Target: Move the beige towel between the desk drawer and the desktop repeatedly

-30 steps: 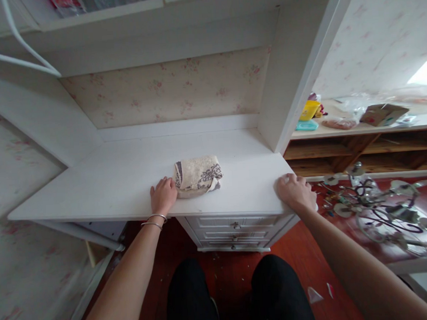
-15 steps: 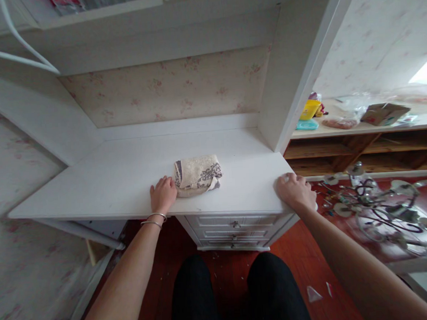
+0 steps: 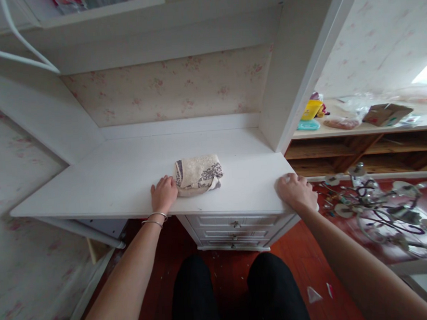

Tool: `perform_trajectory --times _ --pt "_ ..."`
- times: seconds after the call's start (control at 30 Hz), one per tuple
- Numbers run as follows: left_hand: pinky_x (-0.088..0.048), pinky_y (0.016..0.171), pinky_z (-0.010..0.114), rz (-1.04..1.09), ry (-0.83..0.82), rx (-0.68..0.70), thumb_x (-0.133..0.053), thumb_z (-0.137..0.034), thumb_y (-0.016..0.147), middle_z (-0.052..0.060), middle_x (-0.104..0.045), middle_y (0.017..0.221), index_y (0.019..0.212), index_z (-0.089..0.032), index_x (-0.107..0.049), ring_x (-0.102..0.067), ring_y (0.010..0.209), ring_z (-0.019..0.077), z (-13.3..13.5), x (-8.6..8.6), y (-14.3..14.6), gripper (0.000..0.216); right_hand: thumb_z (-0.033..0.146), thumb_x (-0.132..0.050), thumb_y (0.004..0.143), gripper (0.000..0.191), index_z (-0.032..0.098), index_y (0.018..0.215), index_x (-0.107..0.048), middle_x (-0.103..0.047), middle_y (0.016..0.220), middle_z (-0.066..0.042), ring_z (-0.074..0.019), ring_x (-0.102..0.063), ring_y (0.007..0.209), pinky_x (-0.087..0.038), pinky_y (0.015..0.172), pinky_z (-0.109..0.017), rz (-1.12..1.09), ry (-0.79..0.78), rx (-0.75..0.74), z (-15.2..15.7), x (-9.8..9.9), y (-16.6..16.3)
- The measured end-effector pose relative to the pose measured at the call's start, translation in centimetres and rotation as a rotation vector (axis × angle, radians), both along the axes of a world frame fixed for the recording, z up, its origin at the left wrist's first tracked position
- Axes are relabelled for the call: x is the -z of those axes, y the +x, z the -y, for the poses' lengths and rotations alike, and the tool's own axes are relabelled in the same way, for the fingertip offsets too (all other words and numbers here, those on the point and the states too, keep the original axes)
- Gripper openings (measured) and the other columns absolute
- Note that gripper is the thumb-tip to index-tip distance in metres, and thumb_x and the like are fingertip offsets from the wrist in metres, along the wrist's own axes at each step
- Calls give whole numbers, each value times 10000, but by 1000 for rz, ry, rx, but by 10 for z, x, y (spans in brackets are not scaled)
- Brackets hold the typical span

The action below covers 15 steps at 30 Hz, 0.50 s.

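White desk lies under both hands, with red floor below. Nearest, lower than the hands, are two dark-clothed knees. On the left wrist, just behind the hand, there are two thin bangles. Left hand is laid palm down near the front edge, its fingers loosely bent and not clenched; they meet the cloth at its side or stop just beside it, I cannot tell which. This cloth, folded and patterned, lies flat immediately to the right of the left hand. Right hand is well apart from the cloth, bent over the right corner of the desk; something white shows at its side, but whether the fingers grip it I cannot tell. Between the hands, and lower, stand the drawers. To the right of the right hand, a chandelier rests low down. Beyond that hand is a shelf, bearing a box; straight beyond the cloth is flowered wallpaper.
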<state>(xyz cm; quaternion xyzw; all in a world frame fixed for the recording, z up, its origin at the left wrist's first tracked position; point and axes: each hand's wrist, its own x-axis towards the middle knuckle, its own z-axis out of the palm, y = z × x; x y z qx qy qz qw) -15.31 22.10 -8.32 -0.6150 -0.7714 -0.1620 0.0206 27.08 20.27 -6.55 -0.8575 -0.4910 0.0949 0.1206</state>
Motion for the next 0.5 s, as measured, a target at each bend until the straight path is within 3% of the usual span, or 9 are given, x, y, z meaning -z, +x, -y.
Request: perform_trajectory --times 0.5 --pt "-301 1166 563 -28 5 -9 -275 -330 1028 101 -532 1493 1292 -222 -621 -464 1389 255 0 0 2 448 519 -222 996 606 175 1401 -512 -504 1354 -219 -413 -501 1251 -422 986 -557 12 -8 -6 -1 1 1"
